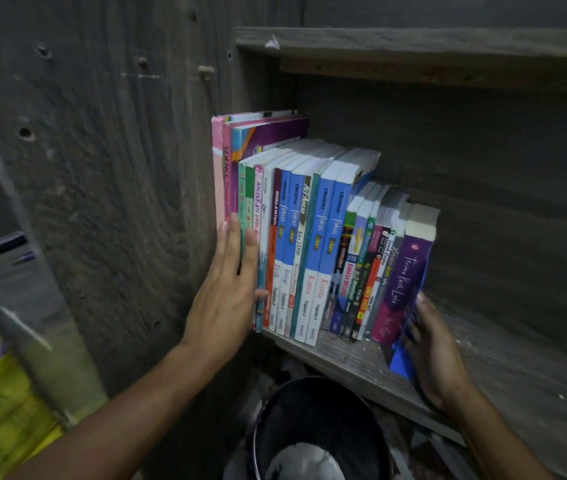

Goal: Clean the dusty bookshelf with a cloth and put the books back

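Left hand [230,289] presses flat on books [313,237] in shelf [489,372]; right hand [431,348] grips blue book [400,358].

Dim light falls on a rough grey plank wall [102,168] pitted with knots and nail holes. A black bucket [316,427] stands low before it; a blurred yellow bundle [1,417] lies at the lower left.

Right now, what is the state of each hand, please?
Left hand: open, flat against the book spines.
Right hand: holds a blue item at the row's end.

"fokus", "Kimia" on blue spines [323,244]; "SCIENCE" on pink spine [226,168]
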`<state>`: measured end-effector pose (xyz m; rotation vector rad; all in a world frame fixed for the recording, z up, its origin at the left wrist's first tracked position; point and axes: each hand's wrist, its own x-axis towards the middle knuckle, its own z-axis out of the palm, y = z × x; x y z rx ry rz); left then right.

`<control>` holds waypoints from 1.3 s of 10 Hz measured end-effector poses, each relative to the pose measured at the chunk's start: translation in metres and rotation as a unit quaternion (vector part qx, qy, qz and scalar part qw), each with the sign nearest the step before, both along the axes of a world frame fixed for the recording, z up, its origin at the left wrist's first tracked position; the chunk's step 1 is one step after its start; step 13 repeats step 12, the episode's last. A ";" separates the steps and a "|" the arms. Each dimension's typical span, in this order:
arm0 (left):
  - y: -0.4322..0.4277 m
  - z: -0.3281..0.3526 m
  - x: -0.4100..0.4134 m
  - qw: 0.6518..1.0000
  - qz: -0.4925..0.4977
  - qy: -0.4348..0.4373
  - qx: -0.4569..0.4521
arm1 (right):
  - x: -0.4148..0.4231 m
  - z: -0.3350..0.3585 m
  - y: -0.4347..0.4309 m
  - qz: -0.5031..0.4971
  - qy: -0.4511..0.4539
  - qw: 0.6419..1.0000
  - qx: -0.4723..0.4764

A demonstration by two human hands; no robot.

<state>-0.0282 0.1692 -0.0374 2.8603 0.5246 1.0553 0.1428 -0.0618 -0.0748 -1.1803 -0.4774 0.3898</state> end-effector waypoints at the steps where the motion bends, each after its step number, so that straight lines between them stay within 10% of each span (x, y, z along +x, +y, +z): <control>1: -0.009 0.004 -0.002 0.999 0.014 0.019 -0.031 | -0.006 0.002 0.000 -0.014 -0.008 1.000 -0.011; 13: -0.104 0.031 -0.032 0.995 -0.091 0.029 -0.038 | -0.096 0.048 -0.051 -0.078 -0.169 0.959 -0.214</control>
